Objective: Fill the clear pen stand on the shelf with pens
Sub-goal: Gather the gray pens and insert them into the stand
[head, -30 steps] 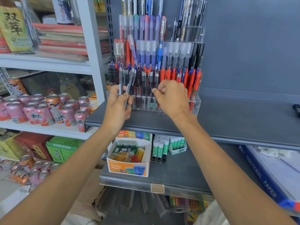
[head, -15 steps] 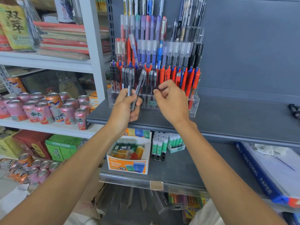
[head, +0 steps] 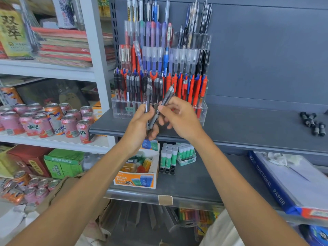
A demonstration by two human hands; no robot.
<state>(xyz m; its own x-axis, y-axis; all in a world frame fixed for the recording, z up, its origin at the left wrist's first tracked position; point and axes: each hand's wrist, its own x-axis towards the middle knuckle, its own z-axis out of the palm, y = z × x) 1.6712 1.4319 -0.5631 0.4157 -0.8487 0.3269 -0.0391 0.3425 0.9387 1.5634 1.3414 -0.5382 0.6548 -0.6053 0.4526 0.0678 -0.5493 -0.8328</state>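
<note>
While hands (head: 139, 124) (head: 180, 118) grip pens (head: 166, 99), stand (head: 202, 110) hugs shelf edge (head: 248, 145).

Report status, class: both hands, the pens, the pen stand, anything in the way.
Left hand grips an upright grey pen. Right hand pinches a second pen, tilted. Pen stand just behind, front row crowded. Nothing between.

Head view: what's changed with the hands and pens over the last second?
The right hand left the front row of the clear pen stand and now pinches a grey pen from the left hand's bunch, its top tilted rightward. The left hand still grips a second pen upright. The stand and its pens look unchanged.
</note>
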